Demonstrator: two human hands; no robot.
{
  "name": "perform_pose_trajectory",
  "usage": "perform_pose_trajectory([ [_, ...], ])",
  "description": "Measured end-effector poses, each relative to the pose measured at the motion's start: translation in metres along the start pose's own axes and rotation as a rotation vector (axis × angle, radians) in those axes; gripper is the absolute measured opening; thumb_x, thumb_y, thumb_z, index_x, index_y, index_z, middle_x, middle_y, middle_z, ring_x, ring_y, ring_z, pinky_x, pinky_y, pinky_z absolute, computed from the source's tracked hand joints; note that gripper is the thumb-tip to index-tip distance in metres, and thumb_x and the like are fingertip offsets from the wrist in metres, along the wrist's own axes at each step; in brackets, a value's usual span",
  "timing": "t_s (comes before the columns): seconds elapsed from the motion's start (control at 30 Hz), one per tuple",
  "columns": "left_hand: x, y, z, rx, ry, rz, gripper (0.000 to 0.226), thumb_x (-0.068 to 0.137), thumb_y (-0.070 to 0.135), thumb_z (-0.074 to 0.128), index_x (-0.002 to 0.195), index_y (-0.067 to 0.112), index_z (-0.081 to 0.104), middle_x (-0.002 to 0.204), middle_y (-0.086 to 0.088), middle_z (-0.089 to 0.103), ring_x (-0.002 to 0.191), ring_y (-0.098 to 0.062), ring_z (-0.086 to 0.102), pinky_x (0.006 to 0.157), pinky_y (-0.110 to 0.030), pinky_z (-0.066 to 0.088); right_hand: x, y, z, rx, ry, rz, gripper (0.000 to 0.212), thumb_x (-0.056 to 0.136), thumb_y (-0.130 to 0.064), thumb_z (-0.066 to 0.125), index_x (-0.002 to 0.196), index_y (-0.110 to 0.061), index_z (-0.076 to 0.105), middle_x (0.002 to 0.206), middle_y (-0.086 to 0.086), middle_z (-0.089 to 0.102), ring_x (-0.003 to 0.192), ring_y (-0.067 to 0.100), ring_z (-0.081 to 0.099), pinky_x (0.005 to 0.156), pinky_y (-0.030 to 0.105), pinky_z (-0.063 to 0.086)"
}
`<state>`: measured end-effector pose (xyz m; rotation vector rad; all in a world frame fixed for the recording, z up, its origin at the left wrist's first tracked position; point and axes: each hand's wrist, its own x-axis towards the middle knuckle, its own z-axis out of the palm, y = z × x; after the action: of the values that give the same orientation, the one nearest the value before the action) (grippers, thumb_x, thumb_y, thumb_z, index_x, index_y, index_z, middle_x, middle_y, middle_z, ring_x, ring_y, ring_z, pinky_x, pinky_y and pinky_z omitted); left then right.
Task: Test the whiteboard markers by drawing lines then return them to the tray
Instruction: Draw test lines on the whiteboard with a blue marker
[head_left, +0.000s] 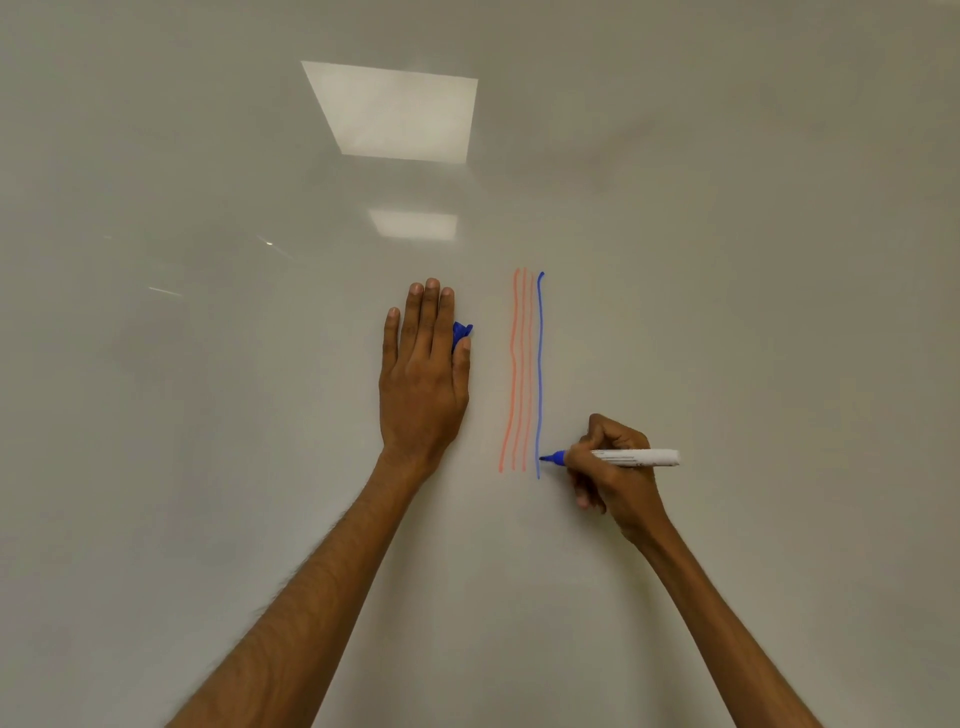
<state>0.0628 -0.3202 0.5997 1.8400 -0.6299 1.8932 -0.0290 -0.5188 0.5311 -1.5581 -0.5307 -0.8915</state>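
Two hands in view: left hand (423, 384) and right hand (608, 467), both bare. Left forearm (322, 587) and right forearm (727, 613) are uncovered down to the lower frame edge. Fine hair shows along the left forearm's outer edge. Fingernails (415, 289) on the left hand are cut short.

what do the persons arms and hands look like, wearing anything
Nothing worn that shows. The left arm and right arm are bare down to the bottom edge of the picture, with no sleeves in view. The left hand and right hand have no gloves, and no rings, watch or bracelet are visible.
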Motion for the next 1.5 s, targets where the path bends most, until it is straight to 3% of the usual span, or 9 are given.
perform_pose_trajectory([
  [0.1,-0.001,0.0,-0.001,-0.008,-0.007,-0.006,0.053,0.107,0.027,0.033,0.154,0.005,0.025,0.162,-0.01,0.023,0.152,-0.021,0.014,0.125,-0.04,0.009,0.008,-0.007,-0.002,0.201,0.106,0.009,0.027,0.078,-0.011,0.068,0.066,-0.007,0.044,0.059,0.017,0.06,0.038,0.022,0.051,0.034,0.022,0.035],
  [0.2,0.0,0.001,-0.001,-0.009,-0.004,-0.007,0.053,0.106,0.027,0.034,0.154,0.005,0.026,0.162,-0.01,0.024,0.152,-0.021,0.015,0.125,-0.041,0.01,0.025,-0.022,-0.001,0.269,0.184,-0.011,0.032,0.092,0.004,0.059,0.066,-0.011,0.047,0.067,0.015,0.063,0.045,0.02,0.056,0.039,0.024,0.039],
  [0.37,0.0,0.001,-0.002,-0.012,-0.016,-0.009,0.053,0.106,0.028,0.033,0.154,0.005,0.027,0.162,-0.009,0.023,0.152,-0.02,0.015,0.124,-0.042,0.013,0.062,-0.057,0.007,0.395,0.286,-0.032,0.022,0.093,-0.001,0.061,0.075,-0.011,0.055,0.074,0.009,0.071,0.061,0.02,0.069,0.05,0.022,0.048],
  [0.5,0.0,0.0,-0.002,-0.013,-0.025,-0.015,0.053,0.106,0.03,0.031,0.154,0.005,0.028,0.162,-0.009,0.024,0.152,-0.02,0.015,0.125,-0.041,0.012,0.089,-0.079,0.014,0.336,0.272,-0.096,0.011,0.091,-0.004,0.066,0.082,-0.007,0.061,0.078,0.01,0.073,0.073,0.025,0.073,0.057,0.027,0.055],
  [1.1,0.0,0.001,-0.001,0.006,-0.008,-0.004,0.053,0.106,0.029,0.029,0.153,0.004,0.029,0.161,-0.01,0.025,0.151,-0.021,0.017,0.124,-0.041,0.012,0.103,-0.077,0.026,0.273,0.313,-0.126,0.009,0.088,-0.002,0.07,0.083,0.0,0.062,0.079,0.02,0.07,0.071,0.031,0.073,0.065,0.032,0.061],
  [1.5,0.0,0.001,-0.002,0.003,0.003,-0.001,0.052,0.106,0.027,0.031,0.152,0.003,0.03,0.161,-0.011,0.027,0.151,-0.022,0.019,0.124,-0.042,0.014,0.094,-0.074,0.027,0.237,0.289,-0.127,0.011,0.088,0.002,0.068,0.08,-0.001,0.062,0.071,0.012,0.072,0.066,0.026,0.073,0.062,0.029,0.06],
])
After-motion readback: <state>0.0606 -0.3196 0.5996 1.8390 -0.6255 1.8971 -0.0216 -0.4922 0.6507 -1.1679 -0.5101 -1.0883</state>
